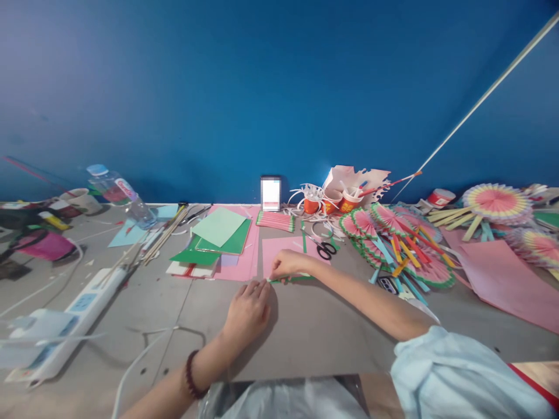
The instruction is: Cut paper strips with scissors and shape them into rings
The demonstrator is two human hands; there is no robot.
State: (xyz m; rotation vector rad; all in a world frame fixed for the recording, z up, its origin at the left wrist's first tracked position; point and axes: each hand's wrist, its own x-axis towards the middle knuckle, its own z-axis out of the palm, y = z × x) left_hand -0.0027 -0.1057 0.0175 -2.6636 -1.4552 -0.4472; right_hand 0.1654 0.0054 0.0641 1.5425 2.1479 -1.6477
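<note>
A pink sheet of paper [273,245] with green along its near edge lies in front of me, partly under my right forearm. My right hand [289,265] is closed at the sheet's near edge, thumb and fingers pinched together on it. Just nearer and to the left, my left hand [250,307] has its fingers bent and bunched at the sheet's near left corner; its fingertips are mostly hidden. Black-handled scissors [325,250] lie on the sheet's right part. Behind it rests a pleated pink strip [276,221] with green edges.
Stacked green and pink papers [220,227] lie to the left, near a tilted water bottle [124,195] and a power strip [81,323]. A phone [271,193] leans on the blue wall. Paper cups [349,198] and pleated paper fans [430,265] crowd the right.
</note>
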